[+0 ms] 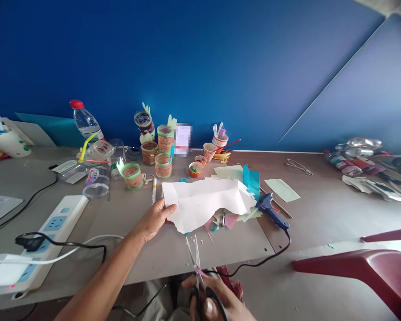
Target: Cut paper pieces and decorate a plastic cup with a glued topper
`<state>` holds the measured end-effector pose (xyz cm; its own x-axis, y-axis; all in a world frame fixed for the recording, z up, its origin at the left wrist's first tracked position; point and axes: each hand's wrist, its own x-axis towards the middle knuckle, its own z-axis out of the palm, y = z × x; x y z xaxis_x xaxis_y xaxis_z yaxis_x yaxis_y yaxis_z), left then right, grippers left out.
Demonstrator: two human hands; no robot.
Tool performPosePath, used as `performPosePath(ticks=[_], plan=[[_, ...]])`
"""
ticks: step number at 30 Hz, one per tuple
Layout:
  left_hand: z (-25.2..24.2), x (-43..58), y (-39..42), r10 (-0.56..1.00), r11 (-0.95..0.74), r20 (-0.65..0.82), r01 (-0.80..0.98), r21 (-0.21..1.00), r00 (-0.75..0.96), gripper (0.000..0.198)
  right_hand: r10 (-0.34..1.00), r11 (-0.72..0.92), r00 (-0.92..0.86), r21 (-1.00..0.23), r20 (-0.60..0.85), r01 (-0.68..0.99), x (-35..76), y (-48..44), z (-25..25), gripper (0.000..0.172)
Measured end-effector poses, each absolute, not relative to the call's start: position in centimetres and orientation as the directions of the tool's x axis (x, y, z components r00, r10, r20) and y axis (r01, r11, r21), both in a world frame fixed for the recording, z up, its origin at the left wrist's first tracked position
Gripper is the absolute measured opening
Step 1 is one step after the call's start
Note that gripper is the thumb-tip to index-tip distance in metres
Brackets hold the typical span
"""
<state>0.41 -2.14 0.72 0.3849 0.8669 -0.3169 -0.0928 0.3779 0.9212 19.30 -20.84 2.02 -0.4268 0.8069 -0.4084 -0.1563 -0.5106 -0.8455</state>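
One creased sheet of white paper (205, 205), wavy along its near edge, spread above the middle of the counter (167, 256) in the head view. My left fingers (159, 208) pinched it firmly at its left end, the thumb on top and the rest partly hidden beneath; I could not tell whether its far end rested on anything. My right fingers (220, 289) were curled closed around the black handles of a pair of scissors (198, 277), whose blades stood apart in a narrow V, their tips pointing away from me, just short of the paper's near edge. Pink and green scraps (232, 220) lay beneath the sheet, a teal piece (251, 180) showed behind its right end, and a blue glue gun (270, 211) lay just beside that end, its black cord looping back toward me. A pale green sheet (282, 190) lay flat farther right. Near the paper's left end was a white marker (154, 191). Beyond it I saw small paper cups (210, 151) and, to their left, several brown jars with green bands (132, 178); a clear bottle with a red cap (88, 122) stood farther left. On my left a white power strip (57, 223) held a black plug (30, 241). A blue partition (187, 67) rose behind the counter.
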Motion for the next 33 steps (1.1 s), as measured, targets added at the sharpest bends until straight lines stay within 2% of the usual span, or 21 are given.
performPosePath(ticks=[9, 16, 20, 26, 33], plan=[[0.8, 0.2, -2.2, 0.859, 0.378, -0.292, -0.136, 0.916, 0.421, 0.057, 0.808, -0.475, -0.436, -0.876, -0.395, -0.087, 18.4, -19.6, 0.8, 0.072], [0.8, 0.2, -2.3, 0.861, 0.353, -0.275, -0.113, 0.929, 0.428, 0.055, 0.845, -0.439, -0.407, -0.885, -0.346, -0.159, 17.4, -18.7, 0.5, 0.071], [0.8, 0.2, -2.2, 0.859, 0.359, -0.283, -0.109, 0.927, 0.426, 0.055, 0.848, -0.431, -0.402, -0.890, -0.344, -0.147, 16.8, -17.9, 0.5, 0.077], [0.8, 0.3, -2.3, 0.860, 0.366, -0.284, -0.123, 0.923, 0.424, 0.050, 0.852, -0.424, -0.391, -0.897, -0.348, -0.126, 16.7, -17.5, 0.7, 0.076], [1.3, 0.4, -2.5, 0.842, 0.417, -0.326, -0.135, 0.899, 0.429, 0.052, 0.879, -0.398, -0.356, -0.898, -0.316, -0.186, 16.5, -17.1, 0.7, 0.078]])
